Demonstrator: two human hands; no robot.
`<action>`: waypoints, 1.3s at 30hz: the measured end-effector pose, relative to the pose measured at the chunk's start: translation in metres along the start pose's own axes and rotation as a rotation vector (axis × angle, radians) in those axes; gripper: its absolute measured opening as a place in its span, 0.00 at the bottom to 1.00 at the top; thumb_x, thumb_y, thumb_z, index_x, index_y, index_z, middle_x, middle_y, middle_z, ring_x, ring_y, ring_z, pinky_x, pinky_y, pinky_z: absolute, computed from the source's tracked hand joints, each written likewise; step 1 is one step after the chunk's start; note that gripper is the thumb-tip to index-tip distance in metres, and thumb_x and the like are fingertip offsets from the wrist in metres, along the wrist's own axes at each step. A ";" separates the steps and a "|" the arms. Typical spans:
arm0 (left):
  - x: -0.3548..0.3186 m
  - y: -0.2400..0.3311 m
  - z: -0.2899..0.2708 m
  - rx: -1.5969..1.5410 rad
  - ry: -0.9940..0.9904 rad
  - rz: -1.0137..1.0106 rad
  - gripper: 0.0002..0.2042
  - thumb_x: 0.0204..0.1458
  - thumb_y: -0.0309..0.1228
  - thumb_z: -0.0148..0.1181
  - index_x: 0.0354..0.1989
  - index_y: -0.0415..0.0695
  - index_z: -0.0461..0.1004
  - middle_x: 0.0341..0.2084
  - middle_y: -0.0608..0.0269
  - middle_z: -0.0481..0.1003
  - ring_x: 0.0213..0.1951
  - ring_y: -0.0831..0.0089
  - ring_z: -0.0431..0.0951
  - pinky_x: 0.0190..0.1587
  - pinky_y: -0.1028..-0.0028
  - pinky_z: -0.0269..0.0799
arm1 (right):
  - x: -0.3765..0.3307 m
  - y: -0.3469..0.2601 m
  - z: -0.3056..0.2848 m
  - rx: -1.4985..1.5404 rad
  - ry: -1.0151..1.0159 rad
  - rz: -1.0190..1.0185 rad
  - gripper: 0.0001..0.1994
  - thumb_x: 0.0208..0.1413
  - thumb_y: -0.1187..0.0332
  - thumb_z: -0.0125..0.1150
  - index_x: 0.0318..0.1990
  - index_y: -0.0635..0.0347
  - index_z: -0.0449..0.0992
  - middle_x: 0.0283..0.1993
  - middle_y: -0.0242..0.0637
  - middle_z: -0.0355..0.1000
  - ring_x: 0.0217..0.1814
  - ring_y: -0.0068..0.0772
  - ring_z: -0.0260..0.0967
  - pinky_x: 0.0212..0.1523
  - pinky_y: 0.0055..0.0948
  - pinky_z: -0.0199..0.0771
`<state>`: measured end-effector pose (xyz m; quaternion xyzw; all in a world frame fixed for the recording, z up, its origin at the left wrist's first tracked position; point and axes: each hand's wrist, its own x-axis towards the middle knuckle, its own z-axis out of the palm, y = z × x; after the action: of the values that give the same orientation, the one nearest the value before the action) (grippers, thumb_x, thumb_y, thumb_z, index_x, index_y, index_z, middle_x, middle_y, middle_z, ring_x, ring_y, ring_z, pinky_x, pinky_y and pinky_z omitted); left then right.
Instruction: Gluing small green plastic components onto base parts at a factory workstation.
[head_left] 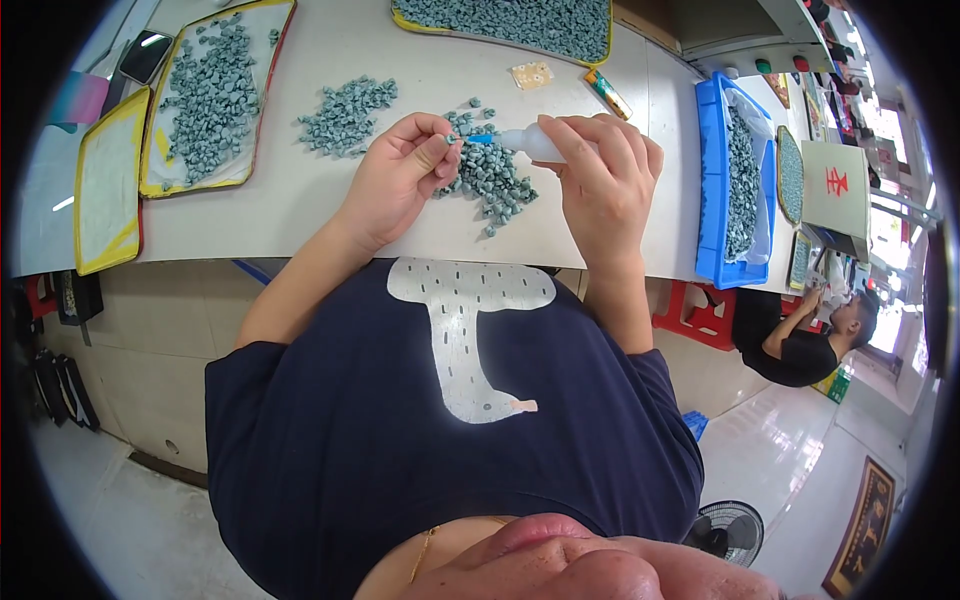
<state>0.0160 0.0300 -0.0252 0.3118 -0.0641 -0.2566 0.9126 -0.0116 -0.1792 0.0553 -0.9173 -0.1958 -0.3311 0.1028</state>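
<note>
My left hand (405, 170) pinches a small grey-green piece (452, 139) between thumb and fingertips. In my right hand (610, 175) is a white squeeze bottle (530, 143), lying nearly level. Its thin blue nozzle (481, 139) points left at the piece, close to my left fingertips; I cannot tell whether they touch. Below both hands a loose pile of similar grey-green pieces (495, 190) lies on the white table (440, 80). A second pile (345, 115) is just beyond my left hand.
Left stand a yellow-edged tray of pieces (212, 105), a bare tray (108, 185) and a phone (146, 56). Another full tray (510, 25) lies at the back, near a small tube (607, 93) and patterned packet (533, 76). Right is a blue bin (712, 180); beyond sits another person (800, 345).
</note>
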 end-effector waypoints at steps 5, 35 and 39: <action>-0.001 0.000 -0.001 0.014 0.033 0.001 0.05 0.60 0.26 0.52 0.41 0.39 0.69 0.30 0.65 0.71 0.30 0.79 0.66 0.35 0.78 0.66 | 0.002 -0.003 0.000 0.056 0.016 0.053 0.18 0.35 0.71 0.72 0.39 0.48 0.80 0.35 0.25 0.74 0.40 0.28 0.70 0.44 0.28 0.60; -0.001 -0.004 0.009 0.101 -0.055 -0.142 0.04 0.60 0.25 0.52 0.41 0.40 0.68 0.30 0.65 0.70 0.29 0.79 0.66 0.36 0.81 0.65 | -0.044 0.083 0.016 0.048 -0.493 0.620 0.11 0.51 0.72 0.62 0.42 0.61 0.78 0.42 0.43 0.75 0.38 0.42 0.73 0.43 0.33 0.71; 0.001 -0.005 0.009 0.118 -0.044 -0.138 0.04 0.60 0.25 0.51 0.41 0.40 0.68 0.30 0.65 0.70 0.29 0.79 0.66 0.36 0.81 0.65 | -0.047 0.081 0.022 0.011 -0.492 0.635 0.09 0.52 0.73 0.60 0.40 0.61 0.78 0.41 0.46 0.74 0.38 0.45 0.72 0.43 0.34 0.71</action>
<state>0.0122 0.0215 -0.0214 0.3630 -0.0776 -0.3214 0.8712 0.0025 -0.2594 0.0035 -0.9835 0.0770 -0.0524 0.1548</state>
